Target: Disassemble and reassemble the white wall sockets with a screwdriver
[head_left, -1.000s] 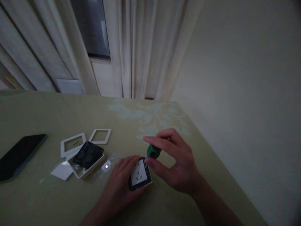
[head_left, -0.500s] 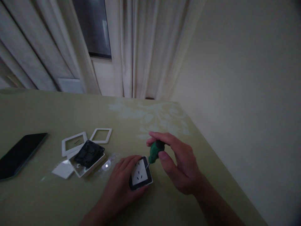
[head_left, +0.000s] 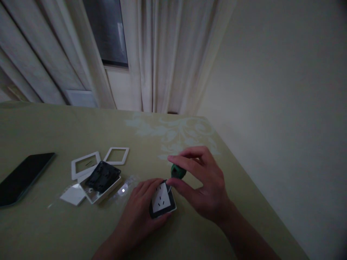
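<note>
My left hand grips a wall socket by its left side and lower edge, tilted up from the table. The socket has a white face with several slots and a dark border. Between the thumb and fingers of my right hand is a short screwdriver with a green handle. Its thin shaft points down to the upper right part of the socket's border. The thumb partly covers the shaft, and I cannot make out the screw under the tip.
Left of my hands, a black socket back rests in a white box. White frames, a white plate, small screws and clear plastic lie around it. A dark phone or tablet is at far left. A wall borders the table's right edge.
My right hand's fingers have shifted around the screwdriver handle, the thumb moving lower and left. The handle stands more upright and shows less. My left hand and the socket stay nearly still.
</note>
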Motion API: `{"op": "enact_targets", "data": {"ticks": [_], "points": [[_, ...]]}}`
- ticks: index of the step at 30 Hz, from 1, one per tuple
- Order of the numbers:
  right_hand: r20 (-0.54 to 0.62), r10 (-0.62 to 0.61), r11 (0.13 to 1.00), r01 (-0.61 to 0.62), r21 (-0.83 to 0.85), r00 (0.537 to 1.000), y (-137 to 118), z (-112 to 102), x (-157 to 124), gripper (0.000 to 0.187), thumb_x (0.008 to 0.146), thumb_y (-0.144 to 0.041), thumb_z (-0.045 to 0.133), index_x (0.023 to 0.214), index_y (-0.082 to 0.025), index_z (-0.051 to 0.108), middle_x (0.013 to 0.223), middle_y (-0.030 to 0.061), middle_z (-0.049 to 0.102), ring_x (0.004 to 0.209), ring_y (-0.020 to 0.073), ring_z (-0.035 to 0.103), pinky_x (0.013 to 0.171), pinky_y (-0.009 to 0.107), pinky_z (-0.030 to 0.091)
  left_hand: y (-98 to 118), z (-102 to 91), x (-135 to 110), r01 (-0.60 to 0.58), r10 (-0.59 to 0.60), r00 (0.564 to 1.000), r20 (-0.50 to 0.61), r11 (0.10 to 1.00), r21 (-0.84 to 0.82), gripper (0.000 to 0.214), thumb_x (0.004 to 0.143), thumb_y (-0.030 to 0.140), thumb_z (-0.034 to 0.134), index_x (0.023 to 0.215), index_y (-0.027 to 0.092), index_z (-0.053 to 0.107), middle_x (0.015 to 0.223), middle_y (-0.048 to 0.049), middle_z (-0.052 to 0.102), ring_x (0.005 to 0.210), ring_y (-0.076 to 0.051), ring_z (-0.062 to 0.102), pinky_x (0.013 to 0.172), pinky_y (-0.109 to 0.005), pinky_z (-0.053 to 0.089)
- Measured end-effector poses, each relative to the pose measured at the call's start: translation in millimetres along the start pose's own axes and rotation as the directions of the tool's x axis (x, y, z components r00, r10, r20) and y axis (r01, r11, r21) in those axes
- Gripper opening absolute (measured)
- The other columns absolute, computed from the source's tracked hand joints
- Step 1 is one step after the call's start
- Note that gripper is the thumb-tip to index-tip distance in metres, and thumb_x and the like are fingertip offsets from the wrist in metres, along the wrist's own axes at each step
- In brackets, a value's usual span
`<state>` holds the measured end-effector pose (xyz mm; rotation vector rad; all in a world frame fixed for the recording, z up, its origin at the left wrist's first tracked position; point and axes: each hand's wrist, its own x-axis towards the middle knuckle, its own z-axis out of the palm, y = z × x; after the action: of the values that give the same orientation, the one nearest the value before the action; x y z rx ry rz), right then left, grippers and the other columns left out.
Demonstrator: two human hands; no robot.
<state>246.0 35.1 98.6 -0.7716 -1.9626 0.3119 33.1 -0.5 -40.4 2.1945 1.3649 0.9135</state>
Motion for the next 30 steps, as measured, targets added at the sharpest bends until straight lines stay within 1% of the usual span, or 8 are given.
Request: {"op": "enact_targets", "data": {"ticks": [2,5,10,15,20,24,28,30], "points": [[-0.006,-0.004,1.0,0.004,-0.006,1.0,-0.2,0.0,0.3,0.04,0.102,-0.019,0.072,0.14,-0.029,0.071,0.118,0.0072,0.07,0.102,0.0207,0.073,0.085,0.035,0.064,0.7,-0.2,0.1,-0.007,0.007,1.0,-0.004,1.0,-0.006,0.076,0.081,0.034,0.087,0.15,0.032,0.054,0.146,-0.0099,0.069,0.131,-0.038,0.066,0.11,-0.058,0.056],[0.06,-0.025,0.997,0.02,0.074,0.998,0.5,0.7,0.3,0.049,0.105,-0.013,0.056,0.153,-0.025,0.061,0.124,0.0087,0.073,0.115,0.0234,0.071,0.099,0.041,0.062,0.4,0.3,0.2,-0.006,0.006,1.0,0.011,1.0,-0.01,0.077,0.081,0.036,0.088,0.15,0.032,0.053,0.144,-0.0104,0.07,0.129,-0.039,0.067,0.108,-0.058,0.057],[-0.026,0.007,1.0,-0.006,0.016,1.0,2.1,2.0,-1.7,0.041,0.1,-0.024,0.078,0.141,-0.028,0.072,0.117,0.0075,0.068,0.1,0.0202,0.071,0.085,0.033,0.064,-2.1,2.4,-0.5,0.001,-0.001,1.0,0.003,1.0,0.014,0.079,0.081,0.033,0.087,0.151,0.034,0.051,0.145,-0.0096,0.069,0.129,-0.04,0.066,0.108,-0.061,0.057],[0.087,0.031,0.988,-0.044,0.149,0.996,2.3,2.7,-1.7,0.05,0.11,-0.018,0.052,0.158,-0.03,0.054,0.134,0.0092,0.072,0.121,0.0245,0.07,0.103,0.045,0.062,-2.5,1.7,-1.1,-0.001,0.001,1.0,0.012,1.0,0.003,0.077,0.082,0.035,0.086,0.151,0.032,0.053,0.146,-0.0107,0.069,0.13,-0.039,0.066,0.109,-0.058,0.056],[0.003,-0.003,0.999,0.003,0.054,1.0,2.1,2.6,-1.8,0.043,0.103,-0.024,0.073,0.145,-0.032,0.069,0.118,0.007,0.069,0.105,0.0226,0.072,0.088,0.037,0.066,-0.6,1.2,-0.7,0.003,-0.003,1.0,-0.005,1.0,0.007,0.079,0.079,0.033,0.088,0.15,0.033,0.054,0.144,-0.0091,0.07,0.129,-0.038,0.067,0.108,-0.058,0.058],[0.106,-0.031,0.989,0.015,0.147,0.994,-0.8,1.1,-1.5,0.051,0.108,-0.013,0.05,0.156,-0.026,0.057,0.135,0.0099,0.071,0.124,0.0243,0.069,0.106,0.044,0.06,0.3,1.2,-0.1,-0.011,0.011,1.0,0.004,1.0,0.005,0.077,0.083,0.037,0.087,0.151,0.034,0.051,0.145,-0.0085,0.069,0.13,-0.038,0.067,0.109,-0.058,0.057],[0.009,-0.029,0.999,0.029,0.038,1.0,-2.0,-0.6,-2.5,0.041,0.102,-0.019,0.072,0.141,-0.028,0.072,0.122,0.0084,0.069,0.11,0.0228,0.07,0.09,0.037,0.064,-1.3,2.2,-0.7,0.005,-0.005,1.0,0.005,1.0,0.01,0.078,0.082,0.035,0.087,0.15,0.037,0.05,0.145,-0.0066,0.069,0.13,-0.04,0.066,0.108,-0.06,0.057],[0.025,-0.029,0.998,0.027,0.064,0.999,-2.0,-0.9,-2.2,0.045,0.103,-0.016,0.068,0.147,-0.029,0.068,0.117,0.0071,0.07,0.103,0.0209,0.071,0.087,0.036,0.065,-2.2,2.6,-1.0,-0.001,0.001,1.0,0.013,1.0,0.014,0.08,0.082,0.035,0.087,0.152,0.037,0.047,0.146,-0.0073,0.068,0.13,-0.04,0.066,0.109,-0.061,0.057]]}}
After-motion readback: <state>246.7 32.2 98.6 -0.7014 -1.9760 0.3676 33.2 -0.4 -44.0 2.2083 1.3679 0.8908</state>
